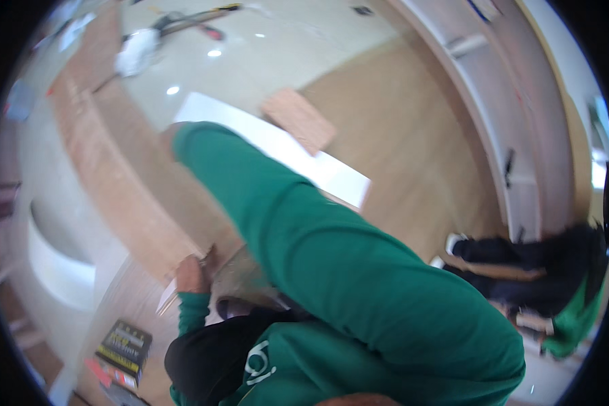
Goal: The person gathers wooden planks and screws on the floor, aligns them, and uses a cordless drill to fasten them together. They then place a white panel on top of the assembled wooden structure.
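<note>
A long wooden panel structure (108,155), reddish-brown and curved by the lens, runs from the upper left down towards me. At its near end is my left hand (191,274), with fingers curled and closed beside a small dark thing (212,255) too blurred to name. My right arm, in a green sleeve, stretches across to the panel's far part. Only a bit of my right hand (170,140) shows past the cuff, and its fingers are hidden. Beyond that arm lies a white board (271,145), with a small wooden block (299,120) at its far edge.
Tools with dark handles (196,21) and a white bag (138,53) lie on the pale floor. A black and yellow box (124,348) sits lower left. White-framed shelving (521,135) stands at right, near another person in dark trousers (528,264).
</note>
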A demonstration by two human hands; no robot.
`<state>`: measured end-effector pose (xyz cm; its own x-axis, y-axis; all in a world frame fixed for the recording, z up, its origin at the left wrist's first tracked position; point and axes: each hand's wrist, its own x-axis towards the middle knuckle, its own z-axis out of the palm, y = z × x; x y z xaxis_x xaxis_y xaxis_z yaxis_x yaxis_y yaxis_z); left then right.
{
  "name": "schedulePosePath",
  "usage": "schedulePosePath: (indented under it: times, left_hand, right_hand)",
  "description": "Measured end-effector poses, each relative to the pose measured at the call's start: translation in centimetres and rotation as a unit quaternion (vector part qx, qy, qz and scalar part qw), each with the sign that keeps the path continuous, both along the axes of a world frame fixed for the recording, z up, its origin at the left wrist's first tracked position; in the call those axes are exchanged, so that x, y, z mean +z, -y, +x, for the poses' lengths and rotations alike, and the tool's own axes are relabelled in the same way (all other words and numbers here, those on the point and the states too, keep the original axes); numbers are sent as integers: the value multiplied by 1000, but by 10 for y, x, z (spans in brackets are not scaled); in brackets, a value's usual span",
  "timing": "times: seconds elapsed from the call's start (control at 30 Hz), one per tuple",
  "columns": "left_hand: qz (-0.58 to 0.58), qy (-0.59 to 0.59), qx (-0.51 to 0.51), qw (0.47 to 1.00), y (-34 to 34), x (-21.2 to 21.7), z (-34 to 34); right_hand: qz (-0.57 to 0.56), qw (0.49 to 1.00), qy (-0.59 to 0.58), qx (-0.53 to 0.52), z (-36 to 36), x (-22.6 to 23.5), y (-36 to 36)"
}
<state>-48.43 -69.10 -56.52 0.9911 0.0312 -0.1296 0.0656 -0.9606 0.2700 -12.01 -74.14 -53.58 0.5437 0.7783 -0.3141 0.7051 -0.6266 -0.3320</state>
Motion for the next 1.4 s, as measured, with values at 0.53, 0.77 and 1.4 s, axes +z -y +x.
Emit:
schedulePosePath:
  times: [0.53, 0.77, 1.4]
  left_hand:
    - [-45, 49, -5, 998, 15, 27, 11]
    - [-76, 6, 0, 997, 14, 30, 10]
    - [-51, -15, 29, 998, 2, 29, 8]
  right_hand:
    - [-25, 997, -69, -30, 15, 7, 22]
    - [-78, 995, -60, -27, 16, 9, 25]
    - [-83, 996, -21, 18, 14, 2, 20]
